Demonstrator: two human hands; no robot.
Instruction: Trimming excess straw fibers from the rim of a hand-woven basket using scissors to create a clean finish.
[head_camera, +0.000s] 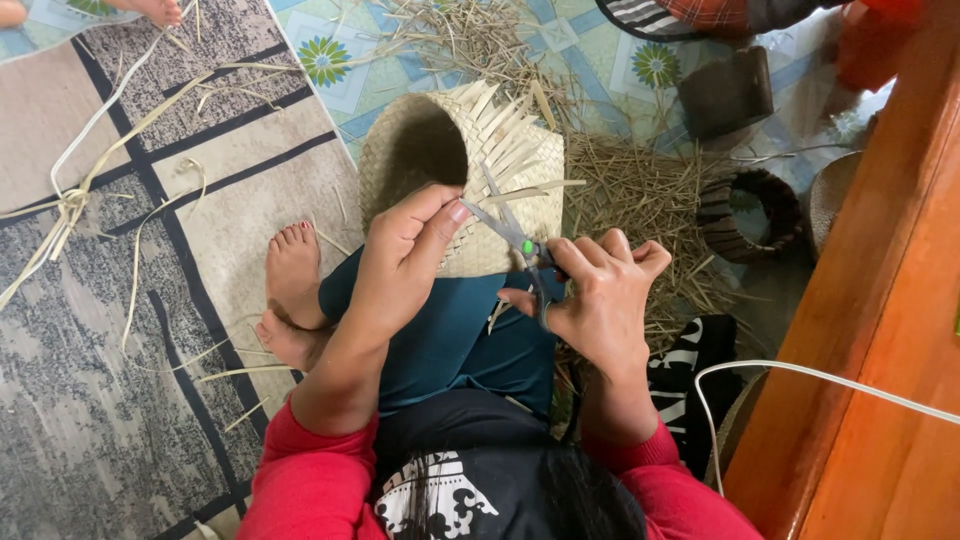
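Observation:
A woven straw basket (425, 150) lies on my lap with its dark opening toward the left and loose strip ends sticking out on the right. My left hand (400, 265) grips the basket's near rim, thumb on top. My right hand (600, 295) holds a pair of scissors (510, 232) by the handles. The blades are parted and point up-left into the loose strip ends.
Cut straw scraps (640, 190) litter the patterned floor mat. Long strips (90, 180) lie on the grey rug at left. A dark woven ring (750, 212) and a dark block (727, 92) sit at right. An orange wooden edge (880, 300) with a white cable (800, 372) runs down the right side. Another person's foot (150, 10) shows at top left.

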